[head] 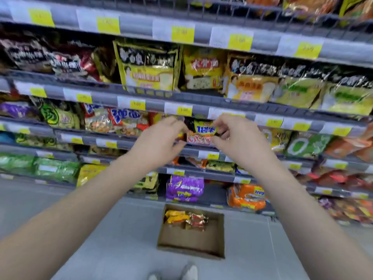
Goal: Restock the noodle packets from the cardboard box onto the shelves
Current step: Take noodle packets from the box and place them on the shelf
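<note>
Wire-fronted shelves (201, 98); both hands (159, 136) (238, 138) pinch glossy (crinkled) noodle packet (201, 133).

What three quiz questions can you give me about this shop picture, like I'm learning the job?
1. True or false: the cardboard box on the floor is full to the top.
2. How many hands hold the yellow packet at the shelf? A) none B) one C) two
3. Fill the gap: the bottom-shelf packets straight behind the box are ____.
Key: 1 false, only a few leftover packets lie at its far end. 2 C, the left hand and right hand pinch its sides. 3 purple.
</note>
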### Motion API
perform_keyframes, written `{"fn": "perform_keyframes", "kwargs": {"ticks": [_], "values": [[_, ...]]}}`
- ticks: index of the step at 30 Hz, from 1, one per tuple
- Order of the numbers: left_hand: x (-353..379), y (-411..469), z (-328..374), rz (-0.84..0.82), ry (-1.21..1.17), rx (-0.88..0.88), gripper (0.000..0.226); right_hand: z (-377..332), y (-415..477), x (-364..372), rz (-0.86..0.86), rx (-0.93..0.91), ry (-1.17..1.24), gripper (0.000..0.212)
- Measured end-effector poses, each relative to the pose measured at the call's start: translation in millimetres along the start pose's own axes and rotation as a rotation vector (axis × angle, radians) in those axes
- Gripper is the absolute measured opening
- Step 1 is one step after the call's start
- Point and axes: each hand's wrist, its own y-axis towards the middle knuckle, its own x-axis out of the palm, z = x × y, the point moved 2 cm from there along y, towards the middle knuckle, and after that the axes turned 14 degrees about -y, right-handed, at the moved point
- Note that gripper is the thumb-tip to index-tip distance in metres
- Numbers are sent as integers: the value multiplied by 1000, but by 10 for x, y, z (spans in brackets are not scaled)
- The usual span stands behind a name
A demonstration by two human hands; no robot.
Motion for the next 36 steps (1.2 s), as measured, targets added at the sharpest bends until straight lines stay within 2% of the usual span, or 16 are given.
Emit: {"fn": "perform_keyframes", "kwargs": {"ticks": [9, 15, 18, 24, 29, 36], "values": [[1298, -555, -495, -265, -100, -277, 33, 436, -660, 1335, -346, 170, 134, 29], [2402, -793, -960, -385, -265, -475, 34, 819, -935, 2517, -497, 294, 239, 29], [3011, -915, -1305, -415, -285, -565, 33, 995, -996, 3224, -512, 360, 269, 27], [4457, -1224, -2212, -465, -266, -649, 31, 1289, -1155, 4915, -616, 373, 248, 23], [5776, -1373, -2976, -577, -192, -671, 46, 1395, -1248, 6416, -756, 350, 207, 30], [7128, -1426, -3762, -549, 13, -627, 56, 1577, -1114, 7781, -689, 259, 76, 34]]}}
